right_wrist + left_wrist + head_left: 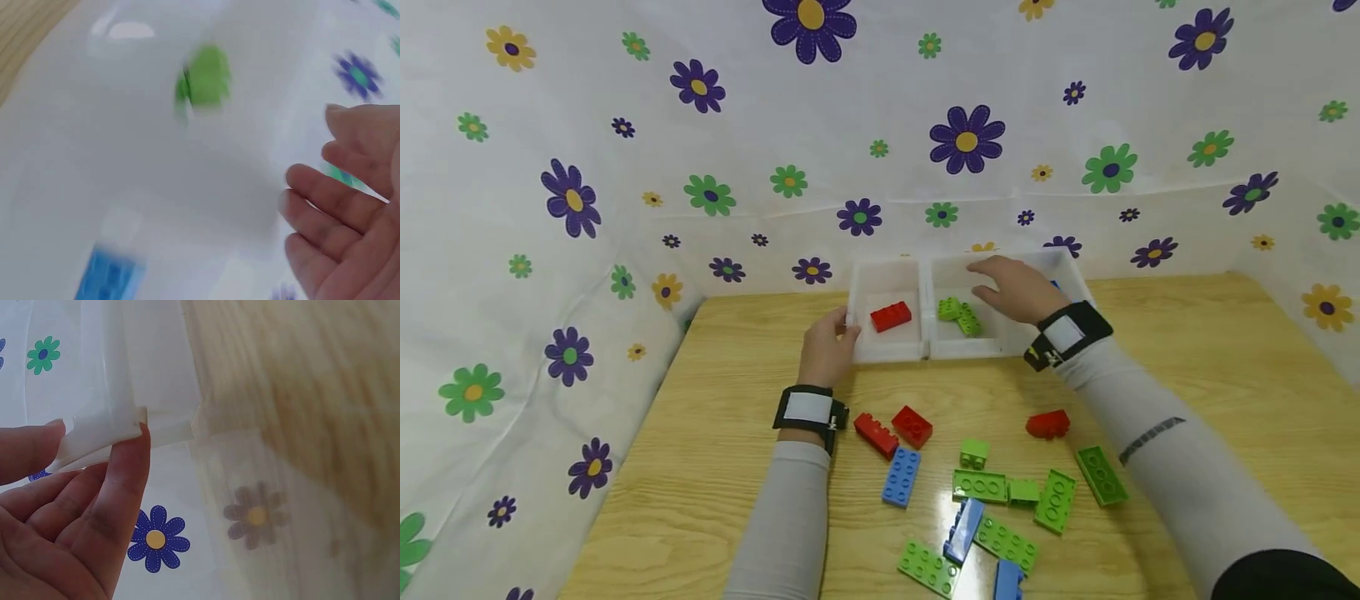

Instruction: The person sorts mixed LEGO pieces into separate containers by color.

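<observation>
Two hands of mine are at the white divided plastic tray (895, 348): my left hand (827, 350) pinches its left end between thumb and fingers, while my right hand (1018, 287) hovers over it with fingers relaxed and slightly spread. Two lime-green plastic bricks (967, 321) lie in the middle compartment, just nearer to me than those right fingertips and apart from them; one red rectangular plastic brick (891, 317) sits in the left compartment, near my left fingers without touching. From my head I see only a sliver of the blue plastic brick (109, 275) past my right hand, but the right wrist view shows its studded top, though blurred. The left wrist view alone shows the tray's corner resting against my index finger. Only the head view shows loose red, green and blue bricks (979, 486) scattered on the pale wooden table (737, 350).
</observation>
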`<state>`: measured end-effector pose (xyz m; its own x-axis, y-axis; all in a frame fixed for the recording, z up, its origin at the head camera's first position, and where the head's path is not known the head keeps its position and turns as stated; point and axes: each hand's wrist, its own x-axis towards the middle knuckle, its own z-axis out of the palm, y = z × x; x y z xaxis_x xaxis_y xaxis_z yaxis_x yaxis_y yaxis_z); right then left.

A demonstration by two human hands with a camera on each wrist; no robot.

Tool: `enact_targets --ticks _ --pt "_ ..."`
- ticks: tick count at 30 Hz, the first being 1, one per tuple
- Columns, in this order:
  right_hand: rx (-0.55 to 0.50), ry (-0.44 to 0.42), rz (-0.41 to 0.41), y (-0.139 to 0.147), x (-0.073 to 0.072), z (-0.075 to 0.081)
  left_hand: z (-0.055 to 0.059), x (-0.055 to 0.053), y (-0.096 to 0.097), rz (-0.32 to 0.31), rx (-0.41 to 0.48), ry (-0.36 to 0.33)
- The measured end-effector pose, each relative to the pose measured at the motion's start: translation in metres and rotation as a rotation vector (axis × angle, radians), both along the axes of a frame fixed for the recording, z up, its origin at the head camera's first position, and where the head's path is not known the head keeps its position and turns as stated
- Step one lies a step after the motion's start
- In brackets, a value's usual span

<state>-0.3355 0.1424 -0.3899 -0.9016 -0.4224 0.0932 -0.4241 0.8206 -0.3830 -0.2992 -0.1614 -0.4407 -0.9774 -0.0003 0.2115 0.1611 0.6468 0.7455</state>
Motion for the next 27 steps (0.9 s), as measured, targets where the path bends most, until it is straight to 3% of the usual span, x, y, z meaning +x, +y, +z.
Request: enact_targets --ticks 2,6,8,11,14,16,27 --pt "-0.096 0.071 -0.056 0.025 0.013 0.002 0.001 0.000 -0.002 0.004 -0.010 -0.009" --pt "-0.283 0.146 -0.254 0.069 0.043 -0.009 0.001 -0.001 -0.007 0.009 -0.018 -0.022" --pt "-0.362 0.114 -0.346 0.086 0.055 -0.019 0.001 -0.003 -0.009 0.004 -0.014 -0.028" --pt "-0.429 -0.019 -0.436 0.102 0.067 -0.034 -0.001 -0.006 -0.009 -0.002 -0.005 -0.032" --pt "-0.455 -0.145 -0.440 0.109 0.071 -0.044 -0.001 -0.006 -0.006 -0.004 0.005 -0.039" --pt "-0.453 -0.172 -0.427 0.110 0.070 -0.048 -0.001 -0.005 -0.004 -0.004 0.011 -0.045" --pt "-0.454 -0.144 -0.431 0.115 0.073 -0.056 0.000 -0.001 0.007 0.002 0.000 -0.060"
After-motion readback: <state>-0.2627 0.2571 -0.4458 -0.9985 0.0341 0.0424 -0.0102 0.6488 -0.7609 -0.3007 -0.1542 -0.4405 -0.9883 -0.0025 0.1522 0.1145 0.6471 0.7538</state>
